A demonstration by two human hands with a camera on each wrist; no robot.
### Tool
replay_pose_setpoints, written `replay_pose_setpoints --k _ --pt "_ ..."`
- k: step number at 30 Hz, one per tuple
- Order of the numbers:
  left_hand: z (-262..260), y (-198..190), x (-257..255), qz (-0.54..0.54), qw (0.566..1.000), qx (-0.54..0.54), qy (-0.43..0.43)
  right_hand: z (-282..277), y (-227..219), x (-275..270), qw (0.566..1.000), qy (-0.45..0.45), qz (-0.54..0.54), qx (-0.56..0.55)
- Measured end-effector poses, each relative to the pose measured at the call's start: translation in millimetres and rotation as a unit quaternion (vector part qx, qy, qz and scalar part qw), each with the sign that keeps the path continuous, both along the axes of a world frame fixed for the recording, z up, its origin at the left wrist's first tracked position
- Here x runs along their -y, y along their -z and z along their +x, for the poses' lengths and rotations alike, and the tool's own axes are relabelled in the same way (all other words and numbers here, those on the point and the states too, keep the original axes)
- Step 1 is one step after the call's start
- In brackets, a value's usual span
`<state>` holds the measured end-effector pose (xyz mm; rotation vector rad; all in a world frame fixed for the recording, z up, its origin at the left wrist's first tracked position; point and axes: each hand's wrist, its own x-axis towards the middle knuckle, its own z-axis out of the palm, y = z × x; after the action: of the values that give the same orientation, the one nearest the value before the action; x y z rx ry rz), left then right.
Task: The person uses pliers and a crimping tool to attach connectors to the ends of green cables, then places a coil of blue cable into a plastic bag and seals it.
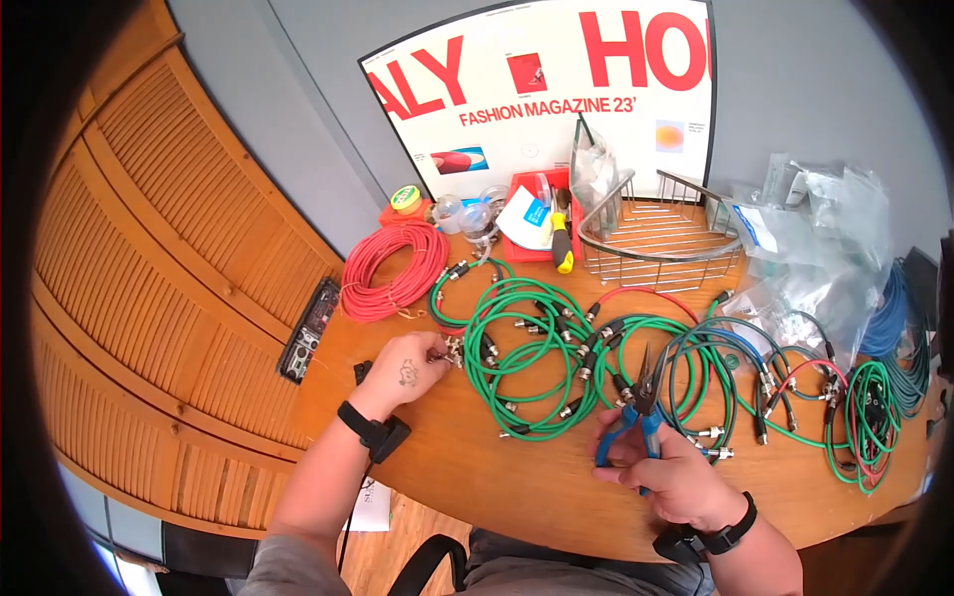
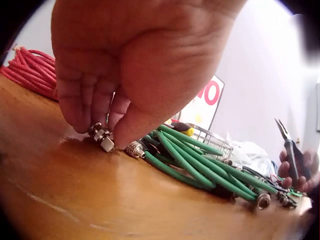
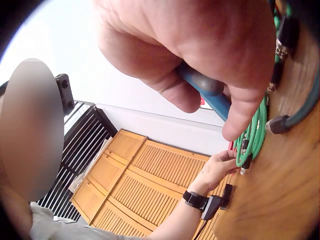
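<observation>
While the left hand point(image 1: 402, 372) pinches small metal connectors point(image 2: 101, 136) low at the desk's surface, the right hand point(image 1: 676, 477), well apart from it, grips a pair of blue-handled pliers point(image 1: 644, 399), tips pointing up, above the front of the desk point(image 1: 467, 472). That desk is warm brown wood, its front edge curved and its top marked by a pale scratch. Loops of green cable point(image 1: 475, 370) spread across the middle; a red cable coil point(image 1: 363, 283) lies beyond the left hand. Along the back stand a red bin point(image 1: 532, 255), a wire basket point(image 1: 656, 260) and clear plastic bags point(image 1: 825, 228). Behind them, a framed poster point(image 1: 547, 60) leans near a grey wall point(image 1: 805, 79). Louvred wooden doors point(image 1: 159, 298) fill the left side, and wood flooring point(image 1: 412, 517) shows below.
</observation>
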<state>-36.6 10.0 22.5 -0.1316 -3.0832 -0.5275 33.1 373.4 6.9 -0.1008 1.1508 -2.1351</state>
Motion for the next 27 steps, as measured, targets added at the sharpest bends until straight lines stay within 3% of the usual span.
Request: replay_pose_setpoints --k 4,8,11,13,14,16,17,18,19,20,24,26,27 --pt "-6.5 7.4 1.9 0.040 0.999 0.031 -0.015 0.3 -4.3 0.4 1.000 0.001 -0.012 0.003" --pt "-2.4 4.1 -0.4 0.014 0.998 0.034 -0.048 -1.2 -5.0 0.1 1.000 -0.017 -0.006 -0.016" --pt "5.1 -0.4 -18.1 0.142 0.978 -0.105 -0.109 -3.1 -7.8 -0.6 0.999 -0.015 0.011 -0.029" --pt "17.6 -15.4 -59.6 0.382 0.921 -0.048 -0.058 -2.4 -11.3 -2.1 0.999 -0.010 0.023 -0.030" --pt "22.0 -20.3 -79.7 0.484 0.875 -0.015 0.004 -2.5 -15.6 -5.1 0.993 0.000 0.078 -0.085" --pt "28.5 -40.8 -123.8 0.599 0.798 0.015 0.065 -4.0 -20.3 -11.3 0.979 0.008 0.147 -0.144" --pt "27.6 -45.8 -139.4 0.648 0.752 0.028 0.113 -4.8 -21.8 -15.5 0.950 0.062 0.224 -0.207" --pt "24.9 -48.0 -152.8 0.657 0.744 0.025 0.118 -5.9 -23.4 -20.2 0.909 0.116 0.296 -0.270" --pt "21.5 -50.7 -165.2 0.689 0.710 0.017 0.145 -8.0 -22.9 -24.4 0.872 0.170 0.319 -0.332" --pt "18.4 -53.5 -175.4 0.717 0.675 0.011 0.173 -8.9 -30.8 -28.2 0.866 0.175 0.327 -0.334" --pt "15.1 -55.4 -193.1 0.708 0.681 0.012 0.188 -11.7 -46.3 -39.6 0.851 0.192 0.360 -0.331" --pt "13.1 -44.6 -190.5 0.713 0.672 0.014 0.200 -17.1 -47.5 -40.9 0.801 0.145 0.403 -0.418" --pt "12.8 -39.0 -188.1 0.716 0.665 0.015 0.212 -18.1 -45.3 -40.1 0.803 0.137 0.404 -0.417"
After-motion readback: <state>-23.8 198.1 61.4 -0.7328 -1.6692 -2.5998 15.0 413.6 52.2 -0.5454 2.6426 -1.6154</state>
